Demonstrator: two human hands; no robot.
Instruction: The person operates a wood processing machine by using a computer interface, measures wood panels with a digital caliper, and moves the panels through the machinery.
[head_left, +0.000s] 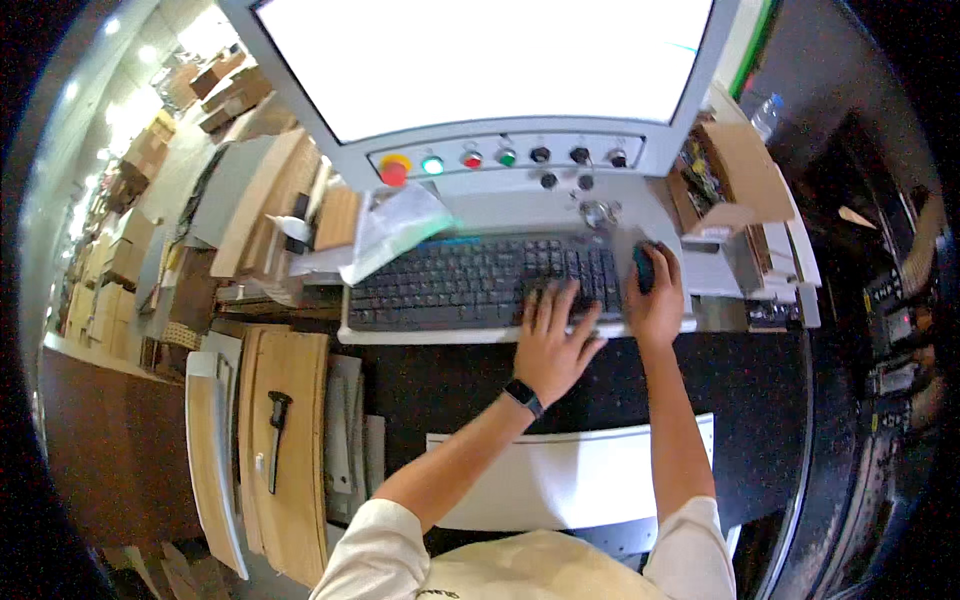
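A black keyboard (pixel 440 285) lies on a pale shelf below a large control panel screen (pixel 480 70), which is washed out in white. My left hand (pixel 552 340), with a dark watch on its wrist, rests over the right part of the keys, its fingers spread and somewhat blurred. Just right of the keyboard, my right hand (pixel 657 300) is wrapped over a dark computer mouse (pixel 643 268). Part of the mouse shows beside the fingers. Between screen and keyboard runs a row of buttons and knobs, with a red emergency stop button (pixel 394 172) at its left end.
An open cardboard box (pixel 745 175) of small parts stands right of the screen. A plastic bag with papers (pixel 400 225) overlaps the keyboard's upper left. Wooden boards (pixel 285 450) bearing a black caliper-like tool (pixel 277 440) are at left. A white panel (pixel 570 475) lies under my forearms.
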